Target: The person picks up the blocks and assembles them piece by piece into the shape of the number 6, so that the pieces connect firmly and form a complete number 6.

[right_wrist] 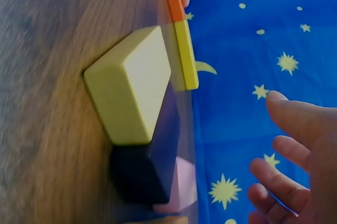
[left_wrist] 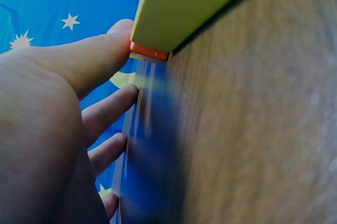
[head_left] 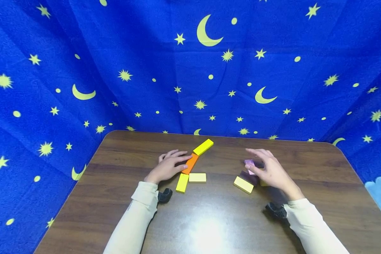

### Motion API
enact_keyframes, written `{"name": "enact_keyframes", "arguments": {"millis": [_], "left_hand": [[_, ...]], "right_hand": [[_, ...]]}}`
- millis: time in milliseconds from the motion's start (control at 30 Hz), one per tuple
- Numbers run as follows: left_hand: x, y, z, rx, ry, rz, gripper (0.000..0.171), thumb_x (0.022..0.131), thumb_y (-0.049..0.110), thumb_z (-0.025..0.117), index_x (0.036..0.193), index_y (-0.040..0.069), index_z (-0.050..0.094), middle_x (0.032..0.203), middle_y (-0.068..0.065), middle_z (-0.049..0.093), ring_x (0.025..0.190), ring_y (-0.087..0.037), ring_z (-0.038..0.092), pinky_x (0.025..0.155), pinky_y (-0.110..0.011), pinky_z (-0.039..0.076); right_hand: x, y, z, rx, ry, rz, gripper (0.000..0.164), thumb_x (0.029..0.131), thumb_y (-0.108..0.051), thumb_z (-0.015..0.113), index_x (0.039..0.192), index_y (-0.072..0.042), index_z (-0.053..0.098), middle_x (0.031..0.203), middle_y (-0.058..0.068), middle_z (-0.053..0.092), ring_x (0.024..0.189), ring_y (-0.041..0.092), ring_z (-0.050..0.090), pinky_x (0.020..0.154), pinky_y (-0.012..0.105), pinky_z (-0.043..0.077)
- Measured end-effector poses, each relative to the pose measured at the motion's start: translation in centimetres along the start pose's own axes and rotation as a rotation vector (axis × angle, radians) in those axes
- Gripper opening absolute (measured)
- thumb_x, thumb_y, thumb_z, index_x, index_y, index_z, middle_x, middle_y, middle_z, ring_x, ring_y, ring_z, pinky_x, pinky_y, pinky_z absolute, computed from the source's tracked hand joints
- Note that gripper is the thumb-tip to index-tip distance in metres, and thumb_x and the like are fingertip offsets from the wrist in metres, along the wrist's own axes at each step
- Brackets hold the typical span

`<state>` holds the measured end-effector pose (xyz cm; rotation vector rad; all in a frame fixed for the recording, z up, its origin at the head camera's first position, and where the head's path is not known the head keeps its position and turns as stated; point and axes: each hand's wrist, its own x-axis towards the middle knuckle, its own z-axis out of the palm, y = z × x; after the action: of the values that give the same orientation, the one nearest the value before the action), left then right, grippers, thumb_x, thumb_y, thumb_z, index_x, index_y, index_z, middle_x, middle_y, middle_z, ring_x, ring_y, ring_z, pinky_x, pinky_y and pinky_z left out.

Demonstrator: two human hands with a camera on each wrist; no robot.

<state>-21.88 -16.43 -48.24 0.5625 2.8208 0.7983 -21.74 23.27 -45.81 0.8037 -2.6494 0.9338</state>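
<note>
My left hand (head_left: 168, 166) touches the left side of an orange block (head_left: 191, 163) with extended thumb and index finger; its other fingers are spread. A bright yellow block (head_left: 204, 146) lies at the orange one's far end, and another yellow block (head_left: 182, 183) at its near end. Beside that near end is a cream block (head_left: 197, 177). My right hand (head_left: 272, 172) hovers, fingers apart, above a small purple block (head_left: 249, 166). Below it a dark block (head_left: 249, 177) lies against a cream block (right_wrist: 129, 87). A tan block (head_left: 263, 183) is mostly hidden under the right hand.
The blocks lie on a brown wooden table (head_left: 130, 218) with a bright glare spot near its front. A blue cloth (head_left: 165, 98) with stars and moons hangs behind the table. Black straps (head_left: 165, 195) sit at both wrists.
</note>
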Motion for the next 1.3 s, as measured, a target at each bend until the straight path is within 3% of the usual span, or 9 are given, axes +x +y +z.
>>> {"name": "enact_keyframes", "arguments": {"millis": [300,767,1300], "left_hand": [[0.0,0.1,-0.1,-0.008,0.007,0.013,0.046,0.103,0.039,0.057,0.147,0.03,0.054,0.157,0.001,0.042,0.149,-0.033,0.024,0.111,-0.063,0.01],[0.0,-0.2,-0.1,-0.016,0.008,0.044,0.046,0.103,0.04,0.056,0.147,0.03,0.054,0.157,0.0,0.042,0.149,-0.033,0.023,0.109,-0.065,0.011],[-0.1,-0.3,0.0,-0.007,0.025,0.054,0.045,0.103,0.038,0.057,0.147,0.028,0.054,0.157,-0.001,0.043,0.148,-0.033,0.025,0.109,-0.065,0.013]], "right_hand": [[-0.4,1.4,-0.4,0.013,0.019,0.034,0.053,0.086,-0.013,0.079,0.134,-0.002,0.06,0.126,0.018,0.064,0.115,0.038,0.054,0.094,0.056,0.038],[-1.0,2.8,-1.1,0.014,-0.083,0.125,0.057,0.088,-0.022,0.079,0.137,-0.001,0.058,0.133,0.021,0.061,0.122,0.044,0.05,0.098,0.06,0.036],[-1.1,2.9,-0.9,-0.045,-0.189,0.185,0.065,0.086,-0.037,0.08,0.136,0.0,0.059,0.123,0.021,0.066,0.115,0.04,0.055,0.096,0.059,0.04]]}}
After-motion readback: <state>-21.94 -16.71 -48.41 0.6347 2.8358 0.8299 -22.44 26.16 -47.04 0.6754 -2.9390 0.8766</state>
